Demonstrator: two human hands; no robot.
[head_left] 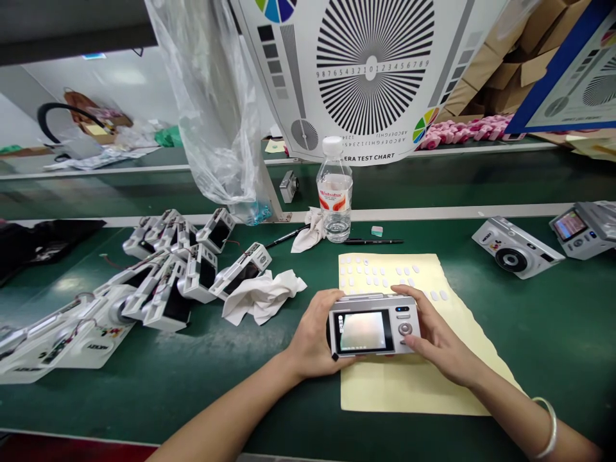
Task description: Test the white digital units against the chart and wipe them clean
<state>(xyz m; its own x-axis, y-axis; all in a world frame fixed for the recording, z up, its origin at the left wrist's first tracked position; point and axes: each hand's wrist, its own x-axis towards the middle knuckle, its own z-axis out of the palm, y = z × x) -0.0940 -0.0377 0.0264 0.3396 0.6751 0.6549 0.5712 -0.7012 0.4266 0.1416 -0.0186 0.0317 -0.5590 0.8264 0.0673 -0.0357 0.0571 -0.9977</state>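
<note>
A silver camera [363,331] is held between both hands above a yellow sheet [414,391], its lit screen facing me. My left hand [315,337] grips the camera's left end, fingers wrapped round it. On the other end is my right hand [436,337], its thumb by the round button pad and its index finger along the top edge. Small pale oval stickers [375,281] dot the upper part of the sheet.
Several silver cameras and parts [166,289] are heaped at the left, beside a crumpled cloth [262,296]. A water bottle [334,196] and a pen [373,242] lie beyond the sheet. Two cameras, one here [514,247], rest at the right. A test chart [308,77] hangs behind.
</note>
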